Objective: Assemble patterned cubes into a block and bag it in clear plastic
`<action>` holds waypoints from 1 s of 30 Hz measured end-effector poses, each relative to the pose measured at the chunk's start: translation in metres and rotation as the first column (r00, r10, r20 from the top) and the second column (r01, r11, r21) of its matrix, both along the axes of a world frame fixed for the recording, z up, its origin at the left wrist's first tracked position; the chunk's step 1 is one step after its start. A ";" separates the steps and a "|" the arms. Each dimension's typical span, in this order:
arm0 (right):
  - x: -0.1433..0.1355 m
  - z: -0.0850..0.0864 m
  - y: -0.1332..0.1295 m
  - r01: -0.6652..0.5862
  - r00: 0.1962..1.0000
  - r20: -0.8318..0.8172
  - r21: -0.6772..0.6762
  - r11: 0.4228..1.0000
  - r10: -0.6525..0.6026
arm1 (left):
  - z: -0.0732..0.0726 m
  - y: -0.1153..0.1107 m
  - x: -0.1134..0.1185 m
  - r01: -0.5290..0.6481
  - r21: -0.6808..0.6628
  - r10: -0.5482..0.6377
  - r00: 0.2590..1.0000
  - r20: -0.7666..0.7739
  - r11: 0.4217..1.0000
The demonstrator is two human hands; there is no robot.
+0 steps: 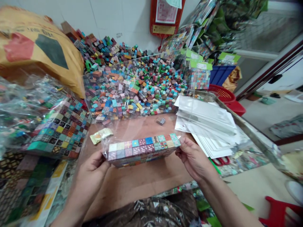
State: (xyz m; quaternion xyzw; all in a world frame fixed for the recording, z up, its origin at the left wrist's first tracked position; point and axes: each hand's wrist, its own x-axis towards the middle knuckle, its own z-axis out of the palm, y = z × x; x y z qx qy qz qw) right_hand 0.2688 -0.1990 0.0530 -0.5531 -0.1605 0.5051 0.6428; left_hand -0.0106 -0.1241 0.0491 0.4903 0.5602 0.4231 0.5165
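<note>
A block of small patterned paper cubes point(144, 148) is held up in front of me, inside a transparent plastic bag point(139, 126) whose open-looking upper part spreads away over the board. At its left end, my left hand point(94, 167) pinches the plastic at the corner. My right hand point(193, 157) is closed on the bag at the right end, fingers bent around the corner. Beneath them lies a brown board point(132, 186). A small yellowish wrapped packet point(101, 136) and one loose dark cube point(161, 121) rest on it.
Loose coloured cubes point(139, 85) are heaped at the back. Bagged blocks of cubes point(61, 126) stand at left, below a yellow sack point(35, 47). White sheets point(208, 116) lie at right, beside red-handled scissors point(222, 160). Farther right are a red basket point(221, 93) and red stool point(279, 211).
</note>
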 end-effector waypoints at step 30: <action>0.000 -0.012 -0.003 -0.007 1.000 0.016 0.082 0.997 0.006 | -0.006 0.001 -0.003 -0.022 -0.013 0.022 1.000 0.004 1.000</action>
